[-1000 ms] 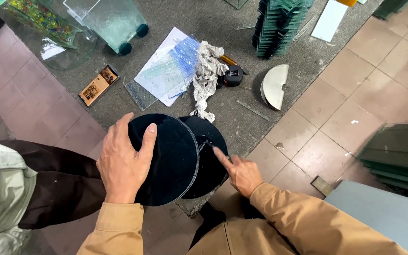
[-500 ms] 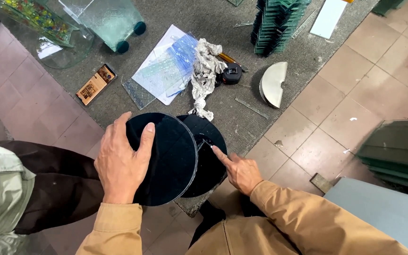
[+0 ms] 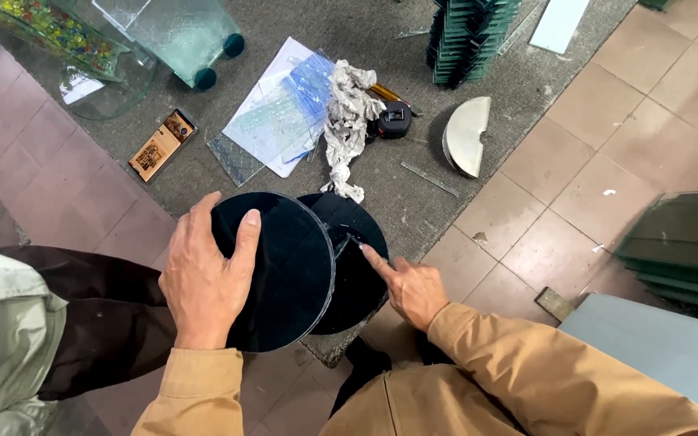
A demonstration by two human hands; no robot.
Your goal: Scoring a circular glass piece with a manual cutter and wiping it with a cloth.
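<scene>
My left hand (image 3: 203,278) grips a dark round glass disc (image 3: 288,270) by its left edge, thumb on top, holding it tilted above a grey mat. A second dark round disc (image 3: 357,258) lies partly under the first, to its right. My right hand (image 3: 409,287) has its index finger stretched out and touching this second disc near its middle, the other fingers curled.
On the grey mat (image 3: 381,186) lie a crumpled newspaper (image 3: 345,121), clear glass sheets over paper (image 3: 280,117), a tape measure (image 3: 393,119), a half-round white piece (image 3: 466,136), a small box (image 3: 161,145) and stacked green glass (image 3: 470,36). More glass panes (image 3: 680,242) rest at right.
Nothing much has moved; both hands and the two discs keep their places, with only a slight shift of the view.
</scene>
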